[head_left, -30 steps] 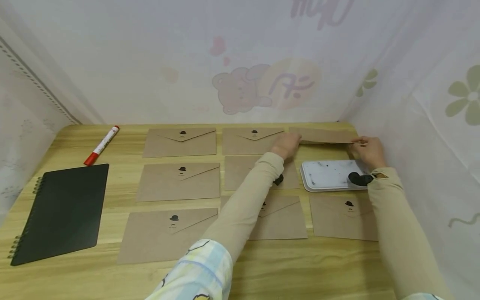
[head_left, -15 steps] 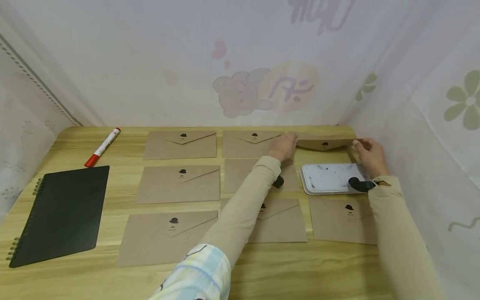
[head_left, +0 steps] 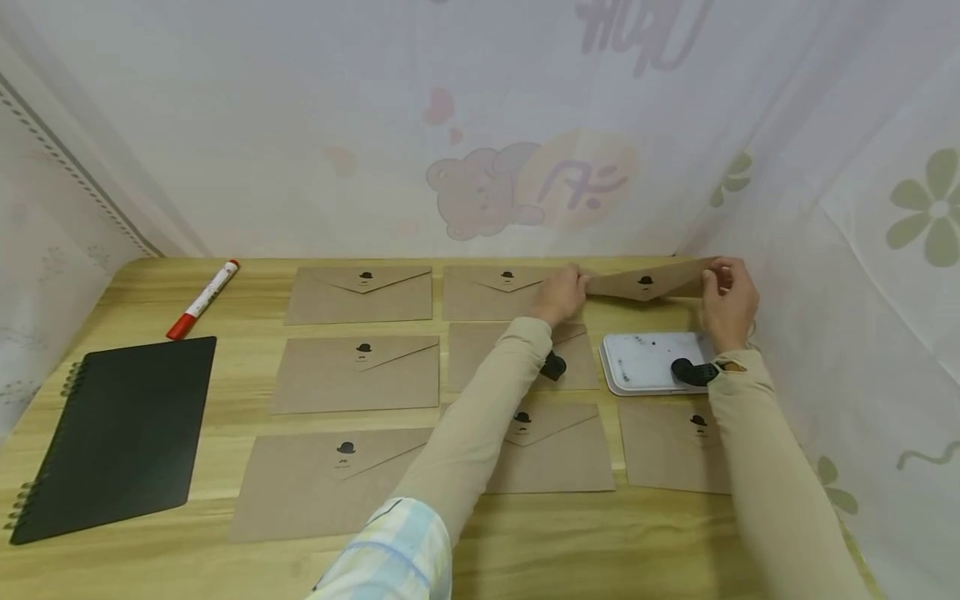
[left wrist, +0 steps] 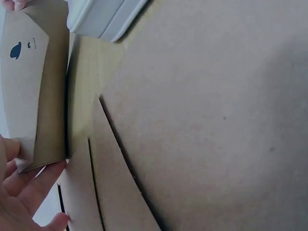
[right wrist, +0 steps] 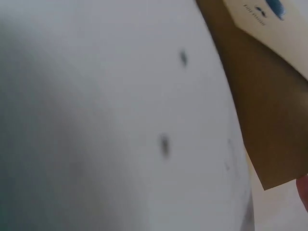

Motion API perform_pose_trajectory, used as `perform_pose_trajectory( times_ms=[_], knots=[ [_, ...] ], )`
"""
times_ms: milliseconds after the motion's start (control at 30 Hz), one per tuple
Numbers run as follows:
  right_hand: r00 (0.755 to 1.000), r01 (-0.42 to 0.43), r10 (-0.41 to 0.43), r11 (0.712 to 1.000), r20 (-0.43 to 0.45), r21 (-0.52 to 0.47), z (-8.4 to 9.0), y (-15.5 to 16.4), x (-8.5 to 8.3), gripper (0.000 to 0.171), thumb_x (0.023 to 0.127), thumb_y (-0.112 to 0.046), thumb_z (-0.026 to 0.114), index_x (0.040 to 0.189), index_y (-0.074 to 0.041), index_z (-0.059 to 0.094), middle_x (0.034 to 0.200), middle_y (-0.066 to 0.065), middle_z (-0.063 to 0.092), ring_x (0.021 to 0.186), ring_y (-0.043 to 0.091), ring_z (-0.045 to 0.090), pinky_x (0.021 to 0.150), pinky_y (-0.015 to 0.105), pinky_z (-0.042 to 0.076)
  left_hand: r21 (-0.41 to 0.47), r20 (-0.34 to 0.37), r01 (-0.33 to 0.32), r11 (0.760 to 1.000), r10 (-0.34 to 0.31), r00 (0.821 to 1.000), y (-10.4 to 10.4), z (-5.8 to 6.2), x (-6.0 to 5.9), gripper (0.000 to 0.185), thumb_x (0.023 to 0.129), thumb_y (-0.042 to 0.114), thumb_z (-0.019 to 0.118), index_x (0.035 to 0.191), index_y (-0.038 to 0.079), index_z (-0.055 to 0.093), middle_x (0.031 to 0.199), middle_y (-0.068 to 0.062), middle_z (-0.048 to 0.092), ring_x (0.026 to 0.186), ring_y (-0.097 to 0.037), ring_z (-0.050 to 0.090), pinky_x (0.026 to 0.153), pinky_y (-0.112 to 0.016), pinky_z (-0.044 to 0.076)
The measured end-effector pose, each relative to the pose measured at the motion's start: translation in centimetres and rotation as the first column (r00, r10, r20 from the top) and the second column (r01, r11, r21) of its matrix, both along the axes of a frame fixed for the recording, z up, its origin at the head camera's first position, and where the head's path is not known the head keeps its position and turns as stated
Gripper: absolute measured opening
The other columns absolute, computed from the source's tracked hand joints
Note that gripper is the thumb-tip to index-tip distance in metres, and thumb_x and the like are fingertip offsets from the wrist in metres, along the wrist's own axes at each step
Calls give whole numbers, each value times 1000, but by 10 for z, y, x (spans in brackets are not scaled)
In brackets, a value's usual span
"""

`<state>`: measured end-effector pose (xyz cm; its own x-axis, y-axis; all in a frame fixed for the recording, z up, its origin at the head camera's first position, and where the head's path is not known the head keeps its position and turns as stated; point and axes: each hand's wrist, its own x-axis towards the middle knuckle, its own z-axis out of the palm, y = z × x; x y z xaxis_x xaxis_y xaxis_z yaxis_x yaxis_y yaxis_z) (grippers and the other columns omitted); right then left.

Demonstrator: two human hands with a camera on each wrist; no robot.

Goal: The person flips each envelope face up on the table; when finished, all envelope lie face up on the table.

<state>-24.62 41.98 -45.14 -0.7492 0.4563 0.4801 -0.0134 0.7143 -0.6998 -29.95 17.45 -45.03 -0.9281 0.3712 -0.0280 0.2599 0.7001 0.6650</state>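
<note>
Wooden table under the head camera: held a kraft envelope lifted above the far right corner, left hand and right hand pinching opposite ends, over a white tray. Left wrist: showed fingers pinching the envelope's corner. Right wrist: showed envelope over tray.

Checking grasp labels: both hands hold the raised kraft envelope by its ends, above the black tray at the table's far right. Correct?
Not quite: the tray is white, not black, as the head view shows. The rest stands: left hand and right hand each grip an end of the raised kraft envelope above it.
</note>
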Motion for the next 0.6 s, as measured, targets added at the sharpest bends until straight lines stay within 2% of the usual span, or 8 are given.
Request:
perform_pose_trajectory(
  times_ms=[100,233,333,433,533,600],
  knots=[
    [999,-45,45,998,-12,38,-3,2,-2,21,91,-9,57,111,-3,60,108,12,61,92,22,56,78,24,43,70,-5,-46,997,46,999,0,-4,-2,19,101,27,37,105,9,41,76,-3,55,63,-16,52,58,-28,43],
    [996,-89,91,993,-13,78,-2,5,-1,29,89,-8,61,118,-7,60,112,15,58,93,25,55,78,23,42,151,-83,-64,986,77,994,0,-7,-1,15,101,25,39,96,11,37,71,-2,52,57,-16,48,52,-26,39],
    [995,-97,98,993,-15,68,-1,7,-1,31,88,-6,62,119,-7,60,111,15,58,91,24,54,75,19,40,198,-191,-39,979,77,978,0,-8,-1,15,100,22,44,90,10,41,73,0,52,59,-14,47,55,-24,37],
    [997,-76,77,995,-13,58,-1,8,0,31,87,-5,63,118,-8,62,110,13,60,89,23,54,73,16,40,238,-274,8,971,60,960,1,-9,-3,13,98,20,48,91,9,45,77,-2,55,63,-15,49,58,-23,38],
    [998,-57,59,996,-19,66,-1,9,1,32,87,-4,64,118,-8,62,109,14,61,88,25,54,72,18,40,232,-334,51,971,30,942,2,-10,-4,9,96,16,53,99,8,49,89,-3,60,77,-14,56,67,-20,42],
    [998,-52,54,996,-16,72,-2,8,1,32,87,-3,64,118,-7,62,109,16,61,88,27,54,73,21,40,204,-366,71,976,8,931,4,-11,-4,16,94,12,55,108,7,50,100,-5,60,90,-15,57,76,-20,44]
  ],
)
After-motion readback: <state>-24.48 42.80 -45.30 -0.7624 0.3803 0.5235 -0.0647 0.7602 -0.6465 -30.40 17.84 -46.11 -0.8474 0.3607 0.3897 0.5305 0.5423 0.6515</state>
